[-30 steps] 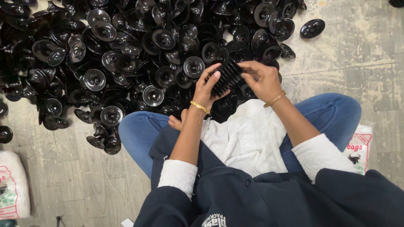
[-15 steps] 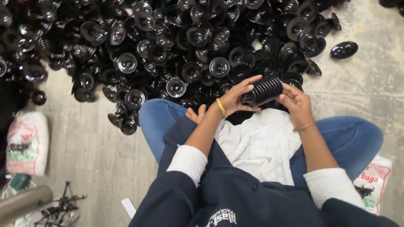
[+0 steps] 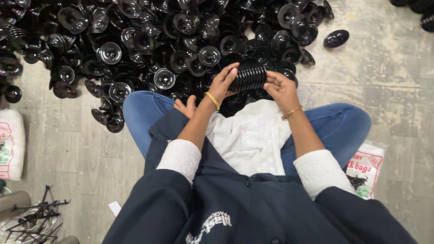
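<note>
Stack of black ribbed caps (image 3: 247, 77), nested sideways, held above lap between both hands. Left hand (image 3: 222, 84) gripping left end, fingers curled around rim. Right hand (image 3: 281, 88) cupping right end, fingers pressed together against ribs. Beyond: heap of loose black caps (image 3: 149, 40) on grey floor (image 3: 72, 149) (one stray cap (image 3: 336, 38) apart at right). White printed bags (image 3: 367, 167) beside knee.

A person sits cross-legged on the floor (image 3: 68, 149). The left hand (image 3: 222, 83) and right hand (image 3: 281, 88) each have a grip on one end of a ribbed stack of black caps (image 3: 247, 77), held level above the lap. A heap of black caps (image 3: 181, 31) lies just beyond, and a plastic bag (image 3: 368, 167) lies near the right knee.
</note>
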### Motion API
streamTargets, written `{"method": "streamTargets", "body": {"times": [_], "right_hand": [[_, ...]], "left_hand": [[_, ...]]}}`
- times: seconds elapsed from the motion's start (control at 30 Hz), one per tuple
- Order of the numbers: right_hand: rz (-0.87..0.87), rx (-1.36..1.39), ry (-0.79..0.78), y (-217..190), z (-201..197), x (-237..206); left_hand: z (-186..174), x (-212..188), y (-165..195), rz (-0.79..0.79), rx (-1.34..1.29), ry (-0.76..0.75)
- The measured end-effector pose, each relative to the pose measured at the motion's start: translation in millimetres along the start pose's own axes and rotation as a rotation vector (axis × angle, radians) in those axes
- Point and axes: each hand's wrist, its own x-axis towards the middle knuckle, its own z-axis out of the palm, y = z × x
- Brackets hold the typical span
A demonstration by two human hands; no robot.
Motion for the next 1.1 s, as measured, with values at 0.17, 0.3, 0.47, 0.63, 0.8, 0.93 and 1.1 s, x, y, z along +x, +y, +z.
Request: {"method": "streamTargets", "body": {"times": [0.17,0.3,0.47,0.63,0.8,0.93,1.1], "right_hand": [[-0.022,-0.12,0.104,10.6,0.8,8.9],[-0.044,-0.168,0.113,6.8,5.1,10.6],[-0.077,-0.182,0.151,-9.9,13.0,9.6],[-0.096,-0.22,0.12,-27.7,20.0,4.5],[-0.164,-0.293,0.138,-34.9,23.4,4.8],[-0.15,-0.333,0.166,-37.5,22.6,5.6],[-0.204,-0.384,0.132,-44.4,25.0,1.9]], "left_hand": [[-8.3,-1.7,4.6,-0.104,-0.11,0.002],[-10.5,0.4,4.9,-0.122,-0.128,-0.002],[-9.8,0.4,4.6,-0.12,-0.1,-0.05],[-5.6,-3.2,10.9,-0.124,-0.074,-0.051],[-0.7,-5.2,14.0,-0.123,-0.069,-0.065],[1.5,-3.4,12.0,-0.124,-0.073,-0.077],[2.2,-1.0,9.2,-0.126,-0.087,-0.098]]}}
